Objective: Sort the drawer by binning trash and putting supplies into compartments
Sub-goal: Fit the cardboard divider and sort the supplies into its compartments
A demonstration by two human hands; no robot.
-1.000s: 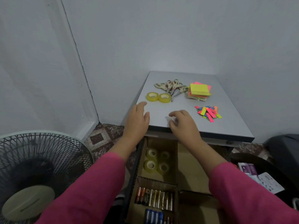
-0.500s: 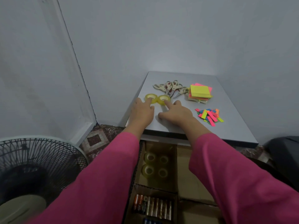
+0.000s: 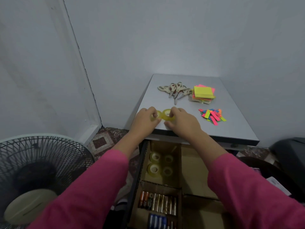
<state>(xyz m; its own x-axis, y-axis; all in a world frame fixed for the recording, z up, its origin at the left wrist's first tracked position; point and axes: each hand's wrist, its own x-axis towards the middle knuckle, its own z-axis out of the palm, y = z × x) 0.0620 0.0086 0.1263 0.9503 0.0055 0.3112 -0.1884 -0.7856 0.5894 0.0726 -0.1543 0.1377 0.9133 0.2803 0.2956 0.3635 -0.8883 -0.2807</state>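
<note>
Dim, flat indoor light; soft focus, wide-angle bending at edges.

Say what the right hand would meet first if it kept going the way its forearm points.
Likely the scissors: the right hand, gripping a tape roll, points up-left across the tabletop; depth is uncertain.

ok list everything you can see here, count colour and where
tape rolls on the desk: two, yellow, near front left edge, one in each hand
scissors: a pile, beige handles, desk back
sticky note pads: a stack, yellow on top, right of scissors
paper strips: a heap, mixed neon colours, desk right
desk: one, grey
tape rolls in the drawer: four, clear yellowish, far left compartment
batteries: a row, gold and orange, next compartment nearer; blue ones below
fan: one, dark grille, floor left
left hand: grips left roll
right hand: grips right roll
</note>
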